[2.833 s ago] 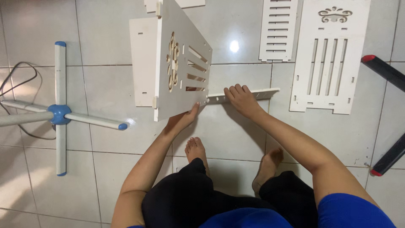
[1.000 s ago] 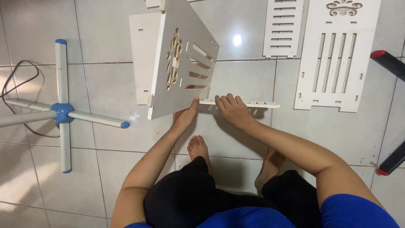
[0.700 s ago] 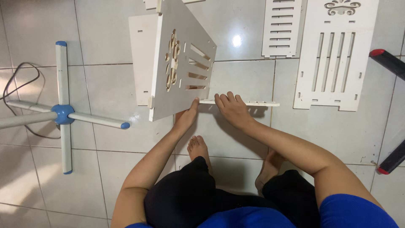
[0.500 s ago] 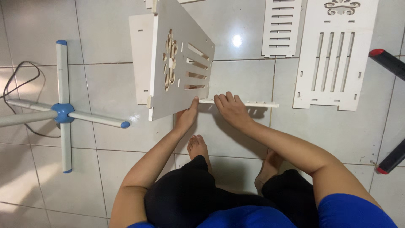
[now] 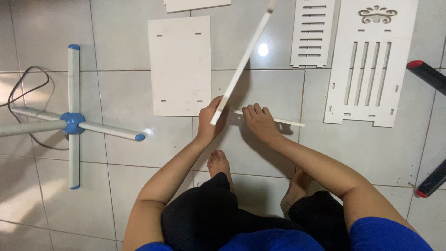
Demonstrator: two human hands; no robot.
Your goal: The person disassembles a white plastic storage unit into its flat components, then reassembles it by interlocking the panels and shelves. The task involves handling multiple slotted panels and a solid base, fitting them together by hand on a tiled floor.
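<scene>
My left hand grips the near end of a white cut-out panel, which stands on edge and shows only its thin side, tilting up and away to the right. My right hand presses down on a thin white strip lying on the tiled floor just right of the panel's lower end. A plain white rectangular board with small slots lies flat on the floor to the left of the raised panel.
A large white slatted panel with a scroll cut-out and a narrower louvred panel lie at the upper right. A fan stand's blue-and-white cross base and cable sit at left. Red-tipped black bars are at the right edge. My bare feet rest below the hands.
The cut-out panel has swung from showing its broad face to standing edge-on, uncovering the plain board behind it. My right hand stays on the strip.
</scene>
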